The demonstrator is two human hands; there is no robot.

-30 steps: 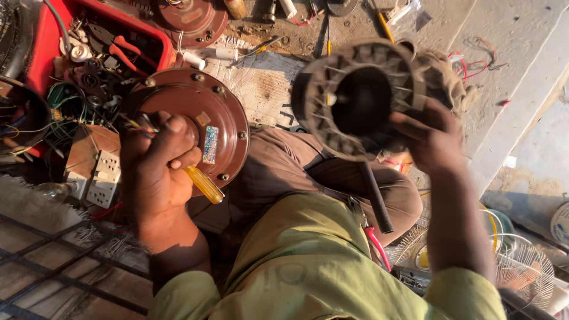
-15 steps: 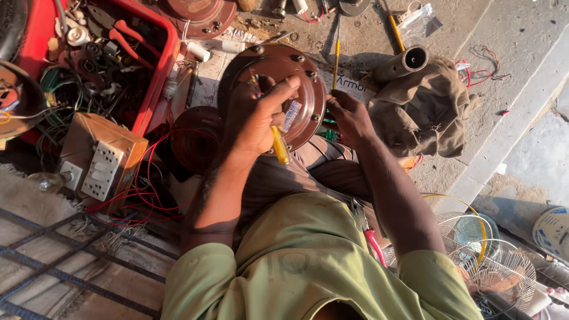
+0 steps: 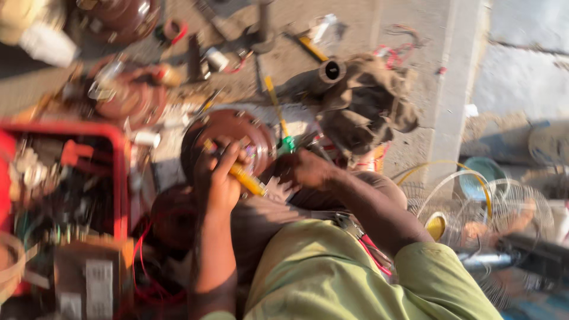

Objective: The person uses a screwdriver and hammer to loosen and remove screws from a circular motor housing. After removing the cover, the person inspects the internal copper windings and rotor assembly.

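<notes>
Both hands now on brown motor housing (image 3: 228, 139): left hand (image 3: 216, 178) gripping yellow screwdriver (image 3: 246, 179), right hand (image 3: 305, 169) moved in, grip unclear, slotted core set aside.

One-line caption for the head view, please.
Left hand grips a yellow-handled screwdriver over a round brown motor housing; right hand steadies its edge beside a red toolbox.

Warm, low sunlight from upper right; concrete ground (image 3: 409, 89) brightly lit, pale and near washed-out at far right. Strong motion blur across whole frame, worst at left: red crate (image 3: 121, 178) and its contents smeared, edges doubled. Left hand (image 3: 216, 184) and yellow-handled screwdriver (image 3: 246, 179) soft but readable. Deep shadow lower left. Wire fan guard (image 3: 474, 207) hazy, glare-tinged.
</notes>
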